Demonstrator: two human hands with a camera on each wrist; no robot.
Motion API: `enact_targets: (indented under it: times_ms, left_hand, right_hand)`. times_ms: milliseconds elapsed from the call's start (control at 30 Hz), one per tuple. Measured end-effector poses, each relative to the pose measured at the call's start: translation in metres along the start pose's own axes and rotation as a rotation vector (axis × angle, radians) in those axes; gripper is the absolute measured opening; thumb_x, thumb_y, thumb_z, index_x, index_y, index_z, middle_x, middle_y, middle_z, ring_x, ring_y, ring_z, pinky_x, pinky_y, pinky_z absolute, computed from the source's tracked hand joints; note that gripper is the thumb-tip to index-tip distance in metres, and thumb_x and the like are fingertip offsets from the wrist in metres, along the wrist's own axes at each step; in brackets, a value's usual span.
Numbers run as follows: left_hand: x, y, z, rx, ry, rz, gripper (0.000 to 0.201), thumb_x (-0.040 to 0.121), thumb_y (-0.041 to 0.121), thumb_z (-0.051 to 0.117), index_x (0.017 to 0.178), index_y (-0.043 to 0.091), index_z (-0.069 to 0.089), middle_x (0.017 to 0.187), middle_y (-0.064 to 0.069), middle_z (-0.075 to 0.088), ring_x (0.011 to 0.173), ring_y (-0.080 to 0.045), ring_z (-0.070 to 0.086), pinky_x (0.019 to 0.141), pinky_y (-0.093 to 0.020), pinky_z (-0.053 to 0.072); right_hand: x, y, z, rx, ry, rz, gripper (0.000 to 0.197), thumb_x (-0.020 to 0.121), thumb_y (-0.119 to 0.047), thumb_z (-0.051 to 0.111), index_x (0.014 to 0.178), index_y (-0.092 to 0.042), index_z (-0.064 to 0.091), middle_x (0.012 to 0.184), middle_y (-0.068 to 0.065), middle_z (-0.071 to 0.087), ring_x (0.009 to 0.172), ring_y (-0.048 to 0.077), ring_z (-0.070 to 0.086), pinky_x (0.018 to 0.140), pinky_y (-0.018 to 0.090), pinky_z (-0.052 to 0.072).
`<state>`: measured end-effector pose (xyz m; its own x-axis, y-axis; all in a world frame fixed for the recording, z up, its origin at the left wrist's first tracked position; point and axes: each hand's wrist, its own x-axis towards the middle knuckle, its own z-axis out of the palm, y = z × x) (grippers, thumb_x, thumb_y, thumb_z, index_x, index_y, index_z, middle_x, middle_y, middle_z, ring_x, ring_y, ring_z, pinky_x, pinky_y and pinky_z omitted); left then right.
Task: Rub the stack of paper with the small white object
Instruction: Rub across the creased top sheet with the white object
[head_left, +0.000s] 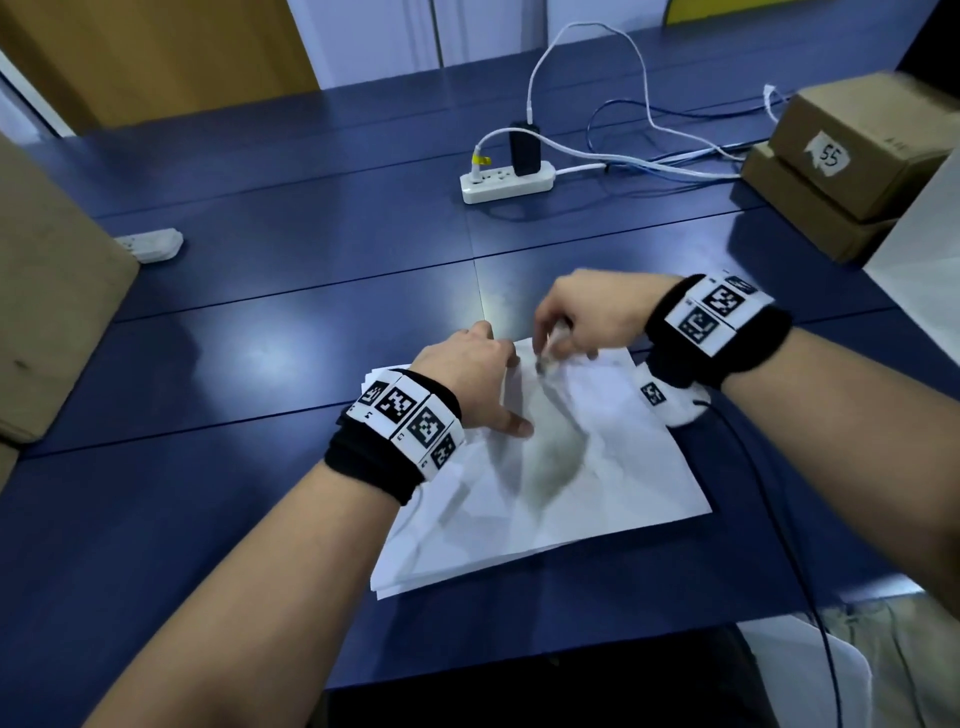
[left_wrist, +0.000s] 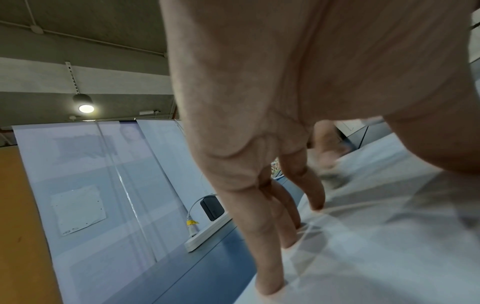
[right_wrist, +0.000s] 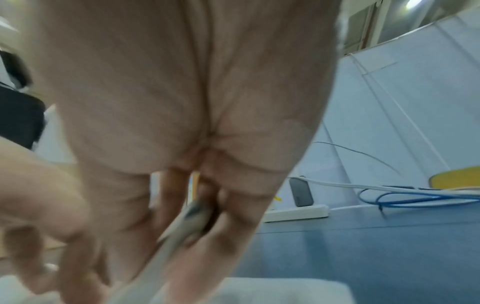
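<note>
A stack of white paper (head_left: 613, 467) lies skewed on the blue table (head_left: 260, 338), with a grey smudged patch (head_left: 550, 457) in the middle of the top sheet. My left hand (head_left: 496, 376) presses flat on the stack's far left part; in the left wrist view its straight fingers (left_wrist: 283, 218) touch the paper (left_wrist: 376, 246). My right hand (head_left: 566, 332) hovers over the far edge and pinches the small white object (head_left: 551, 347), whose lower tip is dark and meets the sheet. The right wrist view shows that object (right_wrist: 192, 218), blurred, between the fingers.
A white power strip (head_left: 506, 179) with a black adapter (head_left: 523, 148) and white and blue cables (head_left: 649, 156) lies farther back. Cardboard boxes (head_left: 852, 150) stand at the right, more cardboard (head_left: 47, 312) at the left. A black cable (head_left: 769, 493) runs beside the paper's right edge.
</note>
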<state>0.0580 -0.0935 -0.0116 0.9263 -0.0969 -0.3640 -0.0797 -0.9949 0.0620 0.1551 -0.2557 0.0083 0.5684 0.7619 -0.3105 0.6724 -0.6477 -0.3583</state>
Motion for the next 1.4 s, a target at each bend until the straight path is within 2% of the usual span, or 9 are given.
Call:
enact_targets:
  times_ms: [100,267,467,633,800,1000,1167,1333,1400]
  left_hand:
    - [-0.001,0.000,0.000,0.003,-0.006,-0.004,0.089,0.065,0.067,0.078,0.138,0.025,0.047,0.125,-0.002,0.044,0.121,-0.023,0.046,0.085,-0.041,0.049]
    - [-0.001,-0.001,0.001,0.007,0.000,-0.005,0.086,0.065,0.068,0.077,0.135,0.025,0.050,0.119,-0.002,0.044,0.117,-0.023,0.047,0.076,-0.036,0.043]
    - [-0.002,0.000,0.001,0.010,0.004,-0.001,0.088,0.065,0.067,0.078,0.137,0.024,0.048,0.125,-0.004,0.044,0.119,-0.024,0.047,0.081,-0.040,0.046]
    - [-0.001,-0.001,0.001,0.001,0.006,-0.005,0.086,0.065,0.066,0.079,0.134,0.023,0.050,0.122,-0.003,0.045,0.117,-0.024,0.047,0.076,-0.036,0.042]
    - [-0.001,0.000,0.001,0.009,0.003,-0.006,0.089,0.064,0.068,0.078,0.136,0.024,0.048,0.123,-0.003,0.044,0.120,-0.024,0.046,0.085,-0.041,0.048]
    - [-0.001,0.000,0.000,0.001,-0.009,-0.009,0.088,0.064,0.068,0.078,0.135,0.026,0.049,0.123,-0.002,0.044,0.119,-0.023,0.046,0.086,-0.040,0.048]
    - [-0.002,0.000,0.001,-0.005,-0.001,-0.008,0.089,0.065,0.068,0.077,0.137,0.025,0.047,0.124,-0.003,0.044,0.120,-0.023,0.045,0.086,-0.040,0.047]
    - [-0.002,-0.001,0.002,-0.002,0.008,-0.007,0.088,0.065,0.068,0.077,0.136,0.025,0.048,0.123,-0.002,0.044,0.118,-0.023,0.046,0.080,-0.037,0.044]
    - [-0.001,0.000,0.001,0.004,0.004,-0.003,0.088,0.065,0.068,0.077,0.135,0.024,0.048,0.123,-0.003,0.044,0.118,-0.024,0.046,0.080,-0.038,0.045]
  right_hand:
    - [0.007,0.006,-0.003,0.007,0.151,0.055,0.007,0.080,-0.025,0.075,0.087,-0.024,0.073,0.078,-0.003,0.071,0.059,0.020,0.068,0.062,0.027,0.051]
    - [-0.007,-0.006,0.005,0.002,-0.190,-0.029,0.010,0.078,-0.025,0.077,0.088,-0.026,0.076,0.065,-0.001,0.070,0.051,0.011,0.065,0.061,0.025,0.053]
    - [0.007,0.008,0.000,0.010,0.124,0.059,0.008,0.079,-0.030,0.076,0.086,-0.025,0.073,0.076,-0.001,0.072,0.053,0.013,0.067,0.070,0.032,0.059]
    - [-0.011,-0.002,0.004,0.039,-0.224,-0.014,0.009,0.079,-0.023,0.078,0.088,-0.024,0.076,0.067,0.000,0.070,0.050,0.010,0.063,0.061,0.025,0.052]
    - [0.003,0.010,0.000,0.030,0.139,0.050,0.014,0.078,-0.034,0.078,0.086,-0.024,0.073,0.074,0.005,0.074,0.053,0.013,0.067,0.056,0.019,0.046]
    - [-0.015,0.001,0.007,0.016,-0.229,-0.040,0.011,0.077,-0.023,0.077,0.087,-0.028,0.076,0.067,-0.001,0.072,0.051,0.011,0.064,0.066,0.039,0.060]
    - [0.000,0.010,0.000,0.007,0.166,0.049,0.011,0.080,-0.027,0.075,0.090,-0.023,0.074,0.075,-0.003,0.073,0.054,0.014,0.066,0.071,0.036,0.059]
    - [-0.018,-0.003,0.004,0.006,-0.228,-0.026,0.011,0.080,-0.020,0.076,0.090,-0.024,0.076,0.066,0.001,0.071,0.050,0.011,0.063,0.057,0.021,0.050]
    - [-0.014,-0.003,0.003,-0.006,-0.173,-0.024,0.011,0.078,-0.023,0.078,0.089,-0.025,0.077,0.063,-0.001,0.070,0.051,0.010,0.064,0.058,0.022,0.052]
